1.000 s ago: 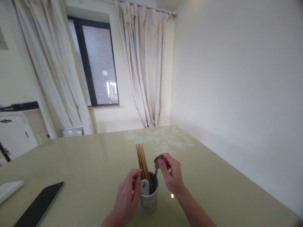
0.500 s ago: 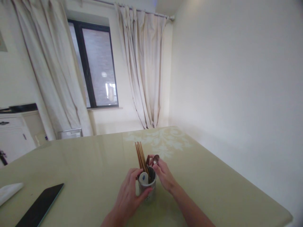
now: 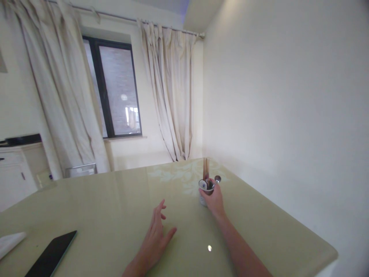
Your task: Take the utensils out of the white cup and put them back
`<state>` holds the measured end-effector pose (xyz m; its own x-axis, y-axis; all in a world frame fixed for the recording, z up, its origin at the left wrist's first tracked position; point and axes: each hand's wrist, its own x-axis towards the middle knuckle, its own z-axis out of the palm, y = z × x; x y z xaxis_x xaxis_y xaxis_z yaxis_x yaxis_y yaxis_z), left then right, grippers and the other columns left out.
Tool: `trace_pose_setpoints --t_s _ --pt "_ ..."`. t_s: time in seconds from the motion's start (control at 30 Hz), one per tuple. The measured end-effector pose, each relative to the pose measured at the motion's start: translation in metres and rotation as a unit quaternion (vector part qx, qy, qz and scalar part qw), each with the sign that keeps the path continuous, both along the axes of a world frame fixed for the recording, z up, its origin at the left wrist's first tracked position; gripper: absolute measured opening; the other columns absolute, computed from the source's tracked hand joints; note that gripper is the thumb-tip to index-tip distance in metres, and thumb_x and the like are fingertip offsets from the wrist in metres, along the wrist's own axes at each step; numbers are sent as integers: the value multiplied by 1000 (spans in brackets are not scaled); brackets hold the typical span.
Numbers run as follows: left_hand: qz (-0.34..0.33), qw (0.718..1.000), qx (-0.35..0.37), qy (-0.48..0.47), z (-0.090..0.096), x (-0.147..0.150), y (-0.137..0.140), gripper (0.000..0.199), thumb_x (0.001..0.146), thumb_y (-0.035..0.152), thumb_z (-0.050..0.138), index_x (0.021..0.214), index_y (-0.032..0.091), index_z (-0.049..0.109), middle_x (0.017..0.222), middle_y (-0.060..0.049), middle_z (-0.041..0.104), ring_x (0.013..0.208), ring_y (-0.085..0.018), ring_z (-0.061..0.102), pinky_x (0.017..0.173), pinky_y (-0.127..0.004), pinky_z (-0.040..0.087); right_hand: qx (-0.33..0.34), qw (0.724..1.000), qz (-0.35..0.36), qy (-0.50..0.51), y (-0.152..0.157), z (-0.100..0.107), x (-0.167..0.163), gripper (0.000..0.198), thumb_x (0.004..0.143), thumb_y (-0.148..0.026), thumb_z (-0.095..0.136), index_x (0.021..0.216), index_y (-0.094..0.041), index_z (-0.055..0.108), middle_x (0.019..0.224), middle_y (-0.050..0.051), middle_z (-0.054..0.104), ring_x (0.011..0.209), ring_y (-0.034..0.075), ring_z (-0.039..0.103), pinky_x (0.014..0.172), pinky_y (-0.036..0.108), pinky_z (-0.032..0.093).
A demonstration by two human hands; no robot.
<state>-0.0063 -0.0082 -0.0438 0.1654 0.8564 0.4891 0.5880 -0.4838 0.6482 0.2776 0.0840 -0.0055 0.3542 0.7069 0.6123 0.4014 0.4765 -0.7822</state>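
Note:
A light-coloured utensil holder [image 3: 203, 199] stands toward the far right part of the table, gripped at its rim by my right hand [image 3: 215, 198]. Wooden chopsticks [image 3: 205, 168] rise out of it. A white ceramic spoon [image 3: 203, 185] with a blue mark leans at the front left of the opening, and a metal spoon [image 3: 218, 179] sticks out to the right behind my fingers. My left hand [image 3: 157, 232] hovers over the table, left of the holder and nearer to me, with thumb and fingers apart and nothing in it.
A dark flat tablet-like object [image 3: 52, 254] lies on the table [image 3: 103, 204] at the front left, beside a white object [image 3: 11, 243] at the edge of view. The wall [image 3: 273, 115] runs along the right side. Behind are curtains [image 3: 173, 84] and a window [image 3: 118, 84].
The utensil holder has moved away and to the right with my right hand, which earlier held the metal spoon. My left hand has let go of the holder.

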Motion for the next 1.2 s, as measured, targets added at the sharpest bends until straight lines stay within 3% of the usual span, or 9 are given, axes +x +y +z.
trace_pose_setpoints --t_s 0.13,0.33,0.43,0.57,0.63,0.7,0.8,0.9,1.2 --pt "-7 1000 -9 11 -4 -2 3 83 99 35 57 164 33 6 148 -13 47 107 -21 61 101 -47 56 -42 995 -84 42 10 0 39 85 73 -62 77 137 -14 51 127 26 69 117 43 68 102 65 50" --pt "-6 1000 -18 -1 -6 -5 4 77 99 40 57 164 29 17 143 -14 54 104 -21 64 100 -45 58 -63 991 -106 55 10 1 39 95 66 -70 80 138 -16 53 125 22 72 114 41 70 100 58 53" --pt "-4 1000 -20 5 -4 -6 2 76 100 42 57 164 27 19 142 -15 57 104 -21 66 100 -46 58 -13 981 -182 61 2 13 33 97 67 -70 84 142 -17 51 136 25 66 129 47 59 109 64 43" --pt "-27 999 -7 37 5 -3 -3 67 99 38 58 162 30 35 145 -14 60 115 -24 69 108 -49 56 101 958 -265 41 -24 30 6 81 92 -60 71 153 -15 43 153 29 49 145 48 40 117 68 28" --pt "-48 997 14 64 9 -1 -6 61 98 35 60 158 32 44 148 -13 61 127 -26 66 113 -51 54 163 968 -186 -35 -41 31 -22 66 101 -52 59 154 -16 43 147 25 55 139 43 48 115 67 32" --pt "-74 992 38 92 10 0 -6 58 96 30 62 153 33 51 149 -12 64 136 -28 62 116 -51 51 160 976 -7 -148 -57 25 -59 51 106 -45 52 151 -22 48 141 18 62 132 36 55 113 58 38" --pt "-100 987 42 117 7 0 -6 47 90 25 64 136 30 68 133 -11 74 124 -28 70 108 -45 58 92 888 311 -327 -76 10 -107 53 102 -59 54 142 -25 60 122 11 74 111 29 66 103 44 48" --pt "-103 987 20 121 7 4 -8 33 88 22 62 117 27 76 118 -10 79 111 -26 74 100 -40 62 33 862 364 -351 -83 2 -126 63 97 -75 51 130 -25 70 111 9 77 102 28 66 98 42 48" --pt "-129 977 67 158 14 11 -8 44 80 14 60 120 27 72 118 -9 80 111 -26 75 99 -38 61 35 878 365 -309 -81 6 -113 75 88 -87 51 120 -23 74 110 9 76 100 28 67 96 40 47"
